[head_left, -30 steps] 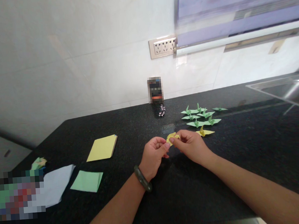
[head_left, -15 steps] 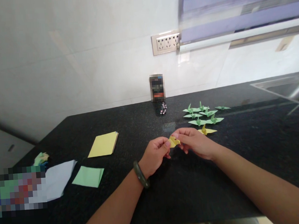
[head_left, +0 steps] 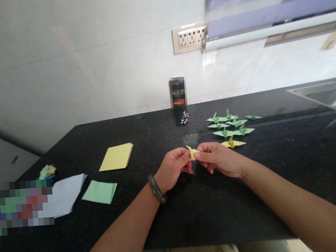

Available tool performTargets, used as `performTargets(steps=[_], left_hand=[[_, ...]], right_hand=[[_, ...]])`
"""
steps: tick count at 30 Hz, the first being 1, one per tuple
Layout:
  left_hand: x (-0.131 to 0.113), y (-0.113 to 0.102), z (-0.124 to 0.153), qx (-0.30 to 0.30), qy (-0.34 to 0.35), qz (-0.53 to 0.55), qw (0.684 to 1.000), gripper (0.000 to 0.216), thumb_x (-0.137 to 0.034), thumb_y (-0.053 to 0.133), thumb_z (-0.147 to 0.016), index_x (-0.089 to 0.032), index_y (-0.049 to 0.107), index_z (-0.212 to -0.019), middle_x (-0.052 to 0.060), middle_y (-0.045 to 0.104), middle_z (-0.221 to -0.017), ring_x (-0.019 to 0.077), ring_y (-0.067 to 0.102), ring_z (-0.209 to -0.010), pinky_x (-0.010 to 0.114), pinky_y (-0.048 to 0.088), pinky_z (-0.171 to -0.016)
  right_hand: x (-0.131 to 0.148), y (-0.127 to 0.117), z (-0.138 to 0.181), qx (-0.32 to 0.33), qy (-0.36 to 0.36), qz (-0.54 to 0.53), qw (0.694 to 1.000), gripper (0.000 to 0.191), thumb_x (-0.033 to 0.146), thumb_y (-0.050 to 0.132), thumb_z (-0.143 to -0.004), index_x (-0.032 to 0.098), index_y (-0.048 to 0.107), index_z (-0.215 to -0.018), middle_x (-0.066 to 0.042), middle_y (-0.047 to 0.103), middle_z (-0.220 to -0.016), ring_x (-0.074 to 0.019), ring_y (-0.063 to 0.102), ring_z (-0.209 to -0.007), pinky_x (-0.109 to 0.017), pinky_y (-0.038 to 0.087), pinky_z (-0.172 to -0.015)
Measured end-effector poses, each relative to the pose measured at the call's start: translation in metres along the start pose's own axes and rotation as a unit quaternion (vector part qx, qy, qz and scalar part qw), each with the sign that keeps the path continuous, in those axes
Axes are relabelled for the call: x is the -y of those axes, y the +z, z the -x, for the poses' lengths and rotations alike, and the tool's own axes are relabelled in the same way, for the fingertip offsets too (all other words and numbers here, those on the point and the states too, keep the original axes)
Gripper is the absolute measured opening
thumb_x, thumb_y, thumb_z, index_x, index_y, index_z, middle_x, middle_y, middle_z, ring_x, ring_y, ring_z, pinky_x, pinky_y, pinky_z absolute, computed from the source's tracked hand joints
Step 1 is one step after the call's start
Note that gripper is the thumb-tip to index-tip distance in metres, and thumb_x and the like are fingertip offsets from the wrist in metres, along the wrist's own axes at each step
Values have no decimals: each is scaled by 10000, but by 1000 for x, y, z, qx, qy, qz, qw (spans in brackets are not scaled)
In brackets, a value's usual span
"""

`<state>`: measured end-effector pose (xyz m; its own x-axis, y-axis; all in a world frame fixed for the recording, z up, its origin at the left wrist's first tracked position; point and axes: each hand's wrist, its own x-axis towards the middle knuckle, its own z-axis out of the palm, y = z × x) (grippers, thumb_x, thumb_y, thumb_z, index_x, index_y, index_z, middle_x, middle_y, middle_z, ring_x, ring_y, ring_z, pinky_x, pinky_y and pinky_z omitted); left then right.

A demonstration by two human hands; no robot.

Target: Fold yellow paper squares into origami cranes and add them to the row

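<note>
A small yellow paper crane (head_left: pixel 192 153) is pinched between my two hands above the dark counter. My left hand (head_left: pixel 175 167), with a dark bangle on its wrist, grips the crane's left side between thumb and fingers. On the opposite side, my right hand (head_left: pixel 216 157) holds the crane with thumb and fingertips. One thin yellow point sticks up between the hands; fingers cover part of the paper. Just beyond my right hand sits another yellow crane (head_left: pixel 231 143), with several green paper cranes (head_left: pixel 222 133) grouped behind it.
A yellow paper stack (head_left: pixel 116 157) and a folded green sheet (head_left: pixel 100 191) lie on the left of the counter. White paper (head_left: pixel 69 194) lies farther left. A blurred dark object (head_left: pixel 178 93) leans on the wall by a beaded strap (head_left: pixel 184 117). A sink (head_left: pixel 326 92) is at right.
The yellow crane has turned in my fingers, so a thin point now stands up. Both hands remain on it. The view has shifted slightly.
</note>
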<state>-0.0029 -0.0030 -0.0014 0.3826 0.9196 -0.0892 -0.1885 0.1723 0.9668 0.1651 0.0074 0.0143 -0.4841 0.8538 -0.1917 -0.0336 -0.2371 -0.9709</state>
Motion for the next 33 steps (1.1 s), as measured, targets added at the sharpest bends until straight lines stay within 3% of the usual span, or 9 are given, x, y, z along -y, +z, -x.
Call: performTargets(steps=[4, 10, 14, 17, 20, 26, 33], left_hand=[[0, 2, 1, 19, -27, 83, 996, 237, -353, 613, -747, -129, 546, -705, -18, 551, -557, 65, 520, -460, 196, 467, -495], [1, 7, 5, 80, -61, 223, 970, 262, -350, 624, -741, -99, 592, -673, 15, 590, -559, 86, 567, -464, 199, 487, -486], [1, 10, 8, 80, -37, 288, 953, 207, -297, 663, -720, -99, 609, -694, 28, 624, -652, 100, 610, -606, 218, 515, -623], [0, 12, 9, 81, -24, 308, 948, 197, -288, 681, -705, -103, 614, -697, 19, 615, -671, 92, 597, -638, 219, 515, -654], [0, 13, 10, 86, -3, 314, 946, 197, -297, 671, -717, -109, 615, -693, 11, 600, -675, 80, 581, -647, 220, 514, -685], [0, 14, 12, 77, 2, 298, 951, 215, -332, 673, -710, -130, 606, -678, -1, 572, -686, 71, 556, -660, 233, 516, -723], [1, 16, 12, 81, 11, 308, 948, 212, -319, 677, -708, -124, 605, -670, -1, 562, -680, 71, 545, -659, 230, 510, -721]], right_hand=[[1, 0, 2, 30, 20, -59, 998, 302, 366, 675, -695, 136, 496, -616, 73, 487, -453, -9, 374, -312, -104, 296, -288], [5, 5, 3, 49, 55, -190, 979, 214, 289, 682, -682, 119, 555, -653, 17, 593, -528, -43, 503, -368, -138, 449, -363], [6, 11, 5, 66, 40, -254, 964, 190, 282, 636, -731, 124, 556, -660, 81, 451, -431, -2, 313, -284, -122, 371, -317], [4, 13, 7, 78, 26, -270, 959, 206, 288, 593, -779, 133, 542, -652, 108, 345, -398, 4, 172, -285, -115, 289, -300], [2, 16, 9, 71, 14, -286, 956, 242, 279, 577, -792, 144, 494, -610, 105, 328, -402, -3, 142, -304, -119, 258, -307], [2, 21, 11, 32, 7, -316, 948, 327, 286, 599, -765, 166, 392, -542, 111, 277, -373, -15, 116, -317, -127, 275, -326], [6, 24, 12, 41, 3, -331, 943, 327, 285, 609, -755, 167, 398, -535, 115, 257, -375, -17, 104, -318, -129, 298, -333]])
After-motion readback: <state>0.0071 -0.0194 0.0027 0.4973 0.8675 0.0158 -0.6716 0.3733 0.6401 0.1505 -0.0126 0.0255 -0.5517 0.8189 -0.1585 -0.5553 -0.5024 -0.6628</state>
